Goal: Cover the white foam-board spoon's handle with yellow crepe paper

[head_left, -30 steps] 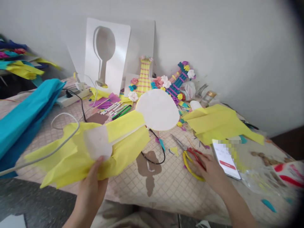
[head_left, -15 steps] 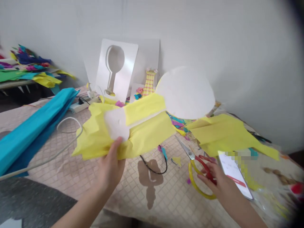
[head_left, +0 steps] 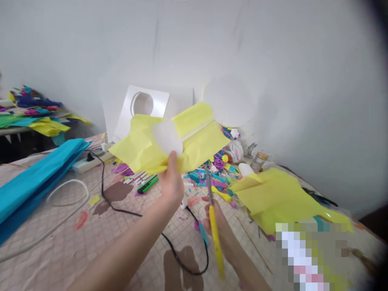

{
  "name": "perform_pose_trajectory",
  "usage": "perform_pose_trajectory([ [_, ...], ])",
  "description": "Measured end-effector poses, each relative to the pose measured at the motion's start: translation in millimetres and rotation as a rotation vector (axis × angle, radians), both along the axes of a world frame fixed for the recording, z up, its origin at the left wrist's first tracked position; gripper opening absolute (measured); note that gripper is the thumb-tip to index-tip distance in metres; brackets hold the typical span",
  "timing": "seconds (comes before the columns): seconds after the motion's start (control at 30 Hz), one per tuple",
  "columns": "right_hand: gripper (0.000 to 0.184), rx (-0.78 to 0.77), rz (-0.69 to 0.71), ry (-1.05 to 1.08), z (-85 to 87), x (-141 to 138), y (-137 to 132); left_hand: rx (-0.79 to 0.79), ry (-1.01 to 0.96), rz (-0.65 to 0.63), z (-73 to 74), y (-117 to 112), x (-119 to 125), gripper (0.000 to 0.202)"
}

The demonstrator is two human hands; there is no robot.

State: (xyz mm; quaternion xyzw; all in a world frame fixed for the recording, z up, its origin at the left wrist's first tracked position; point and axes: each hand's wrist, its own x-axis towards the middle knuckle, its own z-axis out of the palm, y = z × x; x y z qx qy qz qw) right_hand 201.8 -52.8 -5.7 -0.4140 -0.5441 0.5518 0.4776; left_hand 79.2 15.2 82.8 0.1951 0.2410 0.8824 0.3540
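Observation:
My left hand (head_left: 172, 182) pinches a white paddle-shaped cutout (head_left: 228, 99) at its smaller rounded end, thumb on top. Its large round end points up and away to the right. Yellow crepe paper (head_left: 203, 147) spreads around the cutout's narrow stem and smaller end, with creased, uneven edges. In my right hand (head_left: 221, 222) is a pair of scissors (head_left: 216, 238), turned edge-on with blades upward below the yellow paper. The blades look closed together. Most of my right fingers are hidden behind the handle.
White board with a round opening (head_left: 151, 97) leans on the wall. Coloured scraps (head_left: 209, 178), markers (head_left: 136, 177) and a green cutter (head_left: 147, 184) lie behind my hands. Blue paper (head_left: 45, 173), a power strip (head_left: 91, 162) and cords are left; a yellow sheet (head_left: 275, 196) lies right.
The cutout and yellow paper have moved up and away, uncovering markers and scraps. My right hand has brought the scissors leftward, nearer the left hand, and turned them edge-on. The view has tilted upward.

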Motion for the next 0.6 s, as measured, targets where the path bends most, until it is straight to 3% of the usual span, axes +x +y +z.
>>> perform_pose_trajectory([
  [0.1, 0.047, -0.047, 0.065, 0.023, -14.4, -11, 12, -0.059, 0.049, 0.004, -6.8, 0, 6, 0.04],
  [0.23, 0.043, -0.074, 0.039, 0.032, -26.9, -7, 13, -0.191, 0.129, -0.077, -19.0, -2, 16, 0.041],
  [0.37, 0.043, -0.086, 0.009, 0.028, -18.5, 4, 4, -0.264, 0.133, -0.181, -27.8, -3, 26, 0.038],
  [0.6, 0.042, 0.022, 0.062, -0.016, -6.3, 11, -7, -0.386, 0.276, -0.193, -28.6, -16, 31, 0.032],
])
